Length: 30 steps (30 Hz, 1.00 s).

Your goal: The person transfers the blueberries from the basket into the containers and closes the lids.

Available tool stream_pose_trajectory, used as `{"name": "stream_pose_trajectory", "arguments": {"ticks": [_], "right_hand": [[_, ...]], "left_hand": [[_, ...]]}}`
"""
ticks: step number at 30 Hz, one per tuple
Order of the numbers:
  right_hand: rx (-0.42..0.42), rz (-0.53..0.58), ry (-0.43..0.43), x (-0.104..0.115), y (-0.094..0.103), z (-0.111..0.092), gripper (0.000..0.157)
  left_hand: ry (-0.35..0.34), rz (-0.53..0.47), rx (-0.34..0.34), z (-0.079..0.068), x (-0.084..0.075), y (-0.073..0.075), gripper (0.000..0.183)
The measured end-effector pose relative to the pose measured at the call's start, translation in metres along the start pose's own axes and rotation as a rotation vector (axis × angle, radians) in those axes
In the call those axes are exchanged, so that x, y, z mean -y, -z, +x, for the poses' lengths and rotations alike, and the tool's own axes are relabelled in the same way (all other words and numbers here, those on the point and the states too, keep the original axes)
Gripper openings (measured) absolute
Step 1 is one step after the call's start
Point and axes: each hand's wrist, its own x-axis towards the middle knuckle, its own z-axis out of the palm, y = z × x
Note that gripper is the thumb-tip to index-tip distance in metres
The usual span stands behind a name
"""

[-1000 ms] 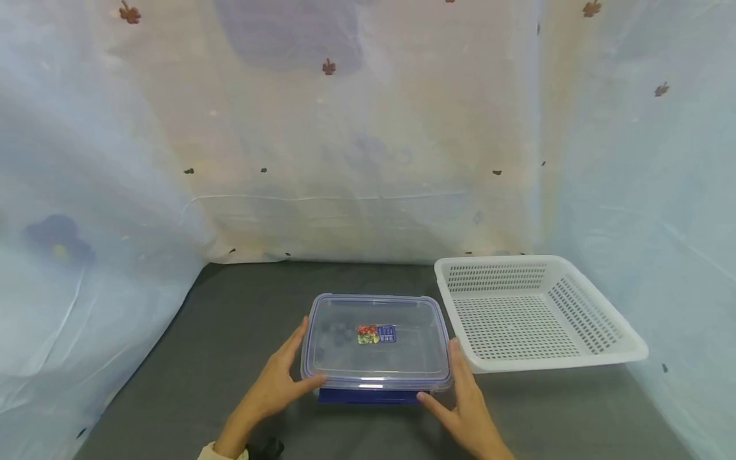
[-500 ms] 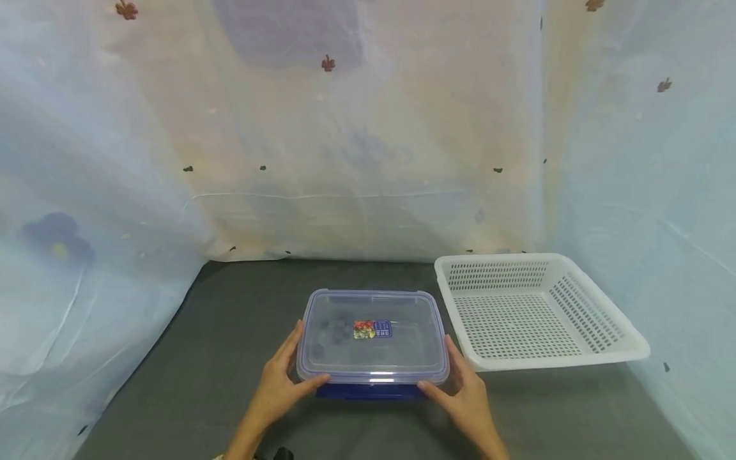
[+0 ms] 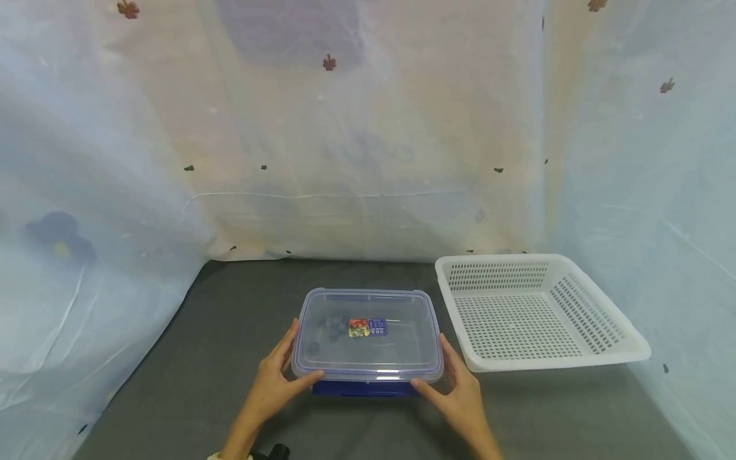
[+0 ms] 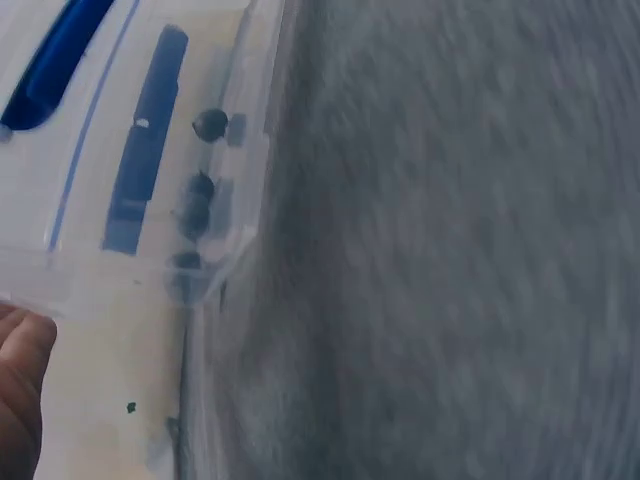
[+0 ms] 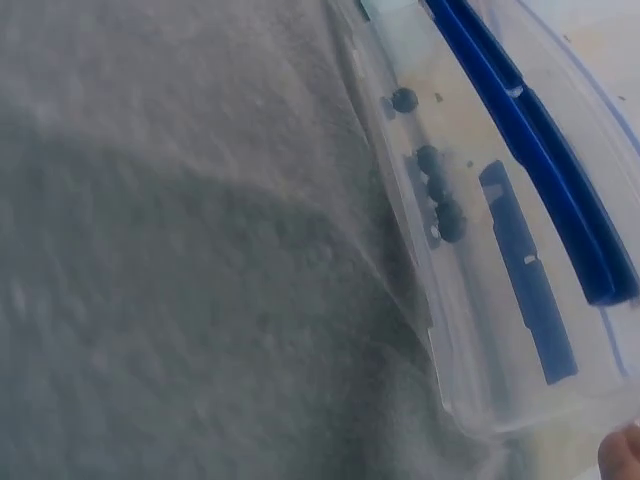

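Note:
A clear food storage box (image 3: 402, 351) with a lid lies in front of me, a printed label (image 3: 368, 327) on top. Its front blue latch (image 3: 365, 388) hangs down. Through the front wall, both wrist views show several small dark round pieces (image 4: 210, 125). My left hand (image 3: 271, 386) holds the left front corner, thumb at the front edge, fingers along the side. On the opposite corner my right hand (image 3: 462, 396) grips likewise. Only a few left fingertips (image 4: 30, 350) and one right fingertip (image 5: 622, 455) enter the wrist views. Fingers against the sides are partly hidden.
A white perforated basket (image 3: 558, 365) stands to the right of the box, close to my right hand. Dark grey cloth (image 3: 552, 415) covers the table. Pale patterned sheeting (image 3: 368, 230) hangs at the back and on both sides.
The box has shifted a little to the left and slightly away, with both hands on it. My right hand has come left and its thumb has closed in on the front edge. The basket stays put.

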Motion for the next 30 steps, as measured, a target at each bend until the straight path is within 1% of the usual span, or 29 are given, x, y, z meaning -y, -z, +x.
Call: {"name": "stream_pose_trajectory", "arguments": {"ticks": [3,8,14,16,19,21,23,25,28,30], "right_hand": [[-0.001,0.012,0.014,0.000,-0.001,-0.001,0.089],[-0.013,0.043,0.032,-0.002,0.000,0.000,0.085],[-0.028,-0.015,-0.035,-0.003,0.004,0.004,0.083],[-0.026,-0.011,-0.043,-0.002,0.004,0.004,0.082],[-0.017,0.003,-0.019,-0.001,0.004,0.005,0.080],[-0.014,0.011,0.006,-0.001,0.005,0.005,0.078],[-0.014,0.015,0.017,-0.001,0.005,0.005,0.077],[-0.016,0.018,0.016,-0.001,0.005,0.005,0.077],[-0.009,0.024,0.017,-0.001,0.005,0.003,0.080],[-0.003,0.012,0.042,-0.002,0.005,0.002,0.082]], "left_hand": [[0.005,0.008,0.003,-0.001,0.002,0.002,0.099],[-0.020,0.038,0.013,0.000,0.002,0.004,0.098],[-0.001,0.123,0.000,0.002,-0.001,0.003,0.098],[-0.005,0.133,-0.004,0.002,-0.012,0.003,0.097],[-0.035,0.117,-0.012,0.004,-0.015,0.004,0.096],[-0.051,0.114,-0.008,0.005,-0.015,0.005,0.095],[-0.062,0.110,-0.003,0.006,-0.003,0.006,0.097],[-0.065,0.122,0.001,0.008,0.002,0.007,0.096],[-0.062,0.139,0.001,0.007,0.003,0.007,0.095],[-0.064,0.149,0.000,0.005,0.003,0.006,0.095]]}}
